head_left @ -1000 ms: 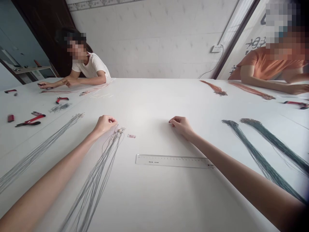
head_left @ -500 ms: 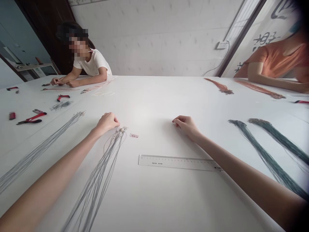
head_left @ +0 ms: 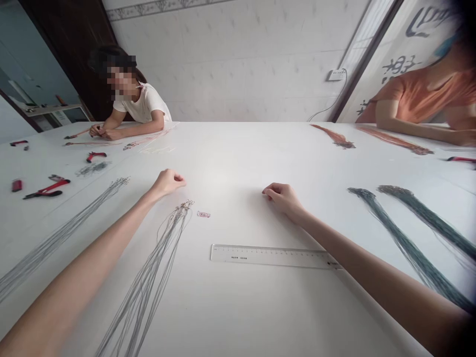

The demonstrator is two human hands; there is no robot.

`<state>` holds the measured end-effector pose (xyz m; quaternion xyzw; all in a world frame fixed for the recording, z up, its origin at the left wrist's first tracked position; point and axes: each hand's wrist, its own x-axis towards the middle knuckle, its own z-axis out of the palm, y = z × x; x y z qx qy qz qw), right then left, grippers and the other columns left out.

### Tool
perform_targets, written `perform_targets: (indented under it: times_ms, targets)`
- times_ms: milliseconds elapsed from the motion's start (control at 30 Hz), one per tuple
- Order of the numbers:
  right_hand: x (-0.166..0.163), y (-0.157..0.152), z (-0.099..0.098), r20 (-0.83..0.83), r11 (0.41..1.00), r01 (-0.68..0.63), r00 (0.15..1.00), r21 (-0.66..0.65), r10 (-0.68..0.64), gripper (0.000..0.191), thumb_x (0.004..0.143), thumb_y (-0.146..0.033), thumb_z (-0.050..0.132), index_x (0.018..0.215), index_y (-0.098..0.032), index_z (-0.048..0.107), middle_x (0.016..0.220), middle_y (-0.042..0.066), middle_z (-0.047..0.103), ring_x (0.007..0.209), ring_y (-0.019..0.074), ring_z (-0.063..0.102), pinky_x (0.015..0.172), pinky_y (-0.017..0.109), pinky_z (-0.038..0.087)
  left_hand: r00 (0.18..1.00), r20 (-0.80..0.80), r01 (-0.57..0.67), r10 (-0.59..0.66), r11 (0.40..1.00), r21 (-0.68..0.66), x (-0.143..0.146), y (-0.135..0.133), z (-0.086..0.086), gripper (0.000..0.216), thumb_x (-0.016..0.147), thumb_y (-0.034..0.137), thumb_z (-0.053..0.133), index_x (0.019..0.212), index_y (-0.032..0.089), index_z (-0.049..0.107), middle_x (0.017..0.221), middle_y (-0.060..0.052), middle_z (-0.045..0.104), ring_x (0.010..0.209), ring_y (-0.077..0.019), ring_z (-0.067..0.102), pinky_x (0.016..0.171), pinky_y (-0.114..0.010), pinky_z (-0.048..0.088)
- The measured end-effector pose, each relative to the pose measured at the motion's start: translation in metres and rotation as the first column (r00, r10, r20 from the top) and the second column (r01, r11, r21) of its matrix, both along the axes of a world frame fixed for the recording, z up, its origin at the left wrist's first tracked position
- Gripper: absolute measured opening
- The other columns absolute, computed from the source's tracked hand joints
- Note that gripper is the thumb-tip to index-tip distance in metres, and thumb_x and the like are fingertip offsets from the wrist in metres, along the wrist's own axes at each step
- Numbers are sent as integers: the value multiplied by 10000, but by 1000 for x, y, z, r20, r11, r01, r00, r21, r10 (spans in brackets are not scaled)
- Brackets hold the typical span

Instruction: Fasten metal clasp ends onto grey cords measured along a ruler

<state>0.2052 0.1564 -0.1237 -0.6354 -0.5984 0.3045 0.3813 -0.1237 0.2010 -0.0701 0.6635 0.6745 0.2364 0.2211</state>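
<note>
Nearest, a loose grey cord bundle [head_left: 156, 254] fans out on the white tabletop [head_left: 238, 307], metal-looking ends gathered at its far tip, a few strands straying. Clear ruler [head_left: 267, 256] lies flat to its right, the right forearm crossing its right end in view; neither hand is on it. Second grey cord bundle [head_left: 67, 231] lies left of the left forearm; two dark green cord bundles, an inner one [head_left: 390, 230] and an outer one [head_left: 427, 213], lie well to the right. Small printed tag [head_left: 204, 214] sits just beside the near bundle's tip. Left hand [head_left: 168, 182] is just beyond that tip, fingertips drawn together, narrow; right hand [head_left: 283, 199] is well apart from it, thumb and finger pinched, narrow. No cord shows in either; a very thin strand can't be ruled out. Progress, as judged: partway at most. Cords are already grouped into bundles, but the near grey one looks untidy, so handling seems unfinished; how much is left can't be told. Farther off: red-handled pliers [head_left: 52, 188], a grey cord tangle [head_left: 92, 168], orange cord bundles [head_left: 334, 135], and co-workers in a white shirt [head_left: 147, 104] and an orange shirt [head_left: 420, 99].
</note>
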Motion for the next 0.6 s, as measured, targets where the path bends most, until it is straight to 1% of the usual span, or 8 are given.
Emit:
perform_targets:
  times_ms: [133, 200, 233, 267, 333, 433, 533, 600]
  targets:
    - [-2, -3, 3, 9, 1000, -6, 1000, -7, 6, 187, 692, -292, 478, 683, -150, 601, 610, 1, 520, 463, 75, 354, 434, 218, 238, 931, 353, -159, 89, 972, 174, 0, 14, 24, 309, 881, 325, 528, 1117, 125, 524, 1093, -83, 555, 938, -196, 571, 803, -389, 509]
    - [-2, -4, 4, 10, 1000, -7, 1000, -5, 7, 193, 696, -293, 475, 689, -148, 603, 613, 3, 520, 464, 75, 356, 433, 218, 236, 855, 513, -224, 75, 946, 235, 3, 16, 42, 279, 900, 322, 494, 1090, 118, 520, 1043, -80, 568, 869, -162, 586, 712, -317, 523]
    - [-2, -4, 4, 10, 1000, -7, 1000, -2, 7, 196, 697, -292, 472, 693, -147, 604, 615, 4, 520, 465, 75, 356, 433, 218, 234, 816, 576, -240, 51, 937, 256, 5, 14, 50, 246, 915, 309, 457, 1044, 110, 522, 1003, -75, 580, 824, -139, 594, 610, -240, 504]
    - [-2, -4, 4, 9, 1000, -7, 1000, 2, 7, 199, 698, -292, 470, 697, -146, 605, 616, 4, 519, 465, 74, 355, 432, 218, 232, 780, 625, -243, 23, 932, 270, 7, 9, 55, 214, 927, 283, 412, 980, 106, 521, 959, -69, 592, 791, -112, 602, 491, -166, 433]
    - [-1, -4, 4, 7, 1000, -6, 1000, 7, 6, 203, 699, -290, 465, 705, -144, 606, 618, 5, 518, 459, 73, 350, 427, 217, 229, 728, 684, -206, -48, 936, 285, 14, -7, 59, 171, 894, 253, 420, 845, 116, 510, 850, -54, 613, 720, -81, 614, 340, -136, 244]
    - [-1, -3, 3, 9, 1000, -5, 1000, 11, 4, 201, 702, -291, 461, 697, -138, 592, 612, 8, 514, 444, 71, 340, 418, 219, 228, 714, 681, -34, -162, 964, 264, 28, -44, 44, 134, 750, 242, 583, 729, 124, 524, 668, -21, 611, 542, -90, 597, 293, -151, 183]
    - [-10, -8, 5, 17, 999, -39, 999, 24, 38, 198, 715, -293, 463, 686, -134, 578, 613, 15, 526, 461, 81, 368, 433, 224, 257, 751, 612, 177, -249, 968, 176, 39, -82, 14, 152, 671, 227, 665, 679, 99, 584, 594, -31, 614, 437, -109, 554, 319, -173, 329]
    - [-23, -16, 9, 22, 994, -110, 994, 27, 109, 194, 720, -287, 475, 691, -134, 590, 629, 25, 553, 507, 99, 423, 465, 229, 297, 819, 468, 283, -332, 943, 172, 43, -99, -5, 122, 711, 228, 641, 696, 112, 605, 595, -17, 610, 473, -97, 543, 394, -177, 409]
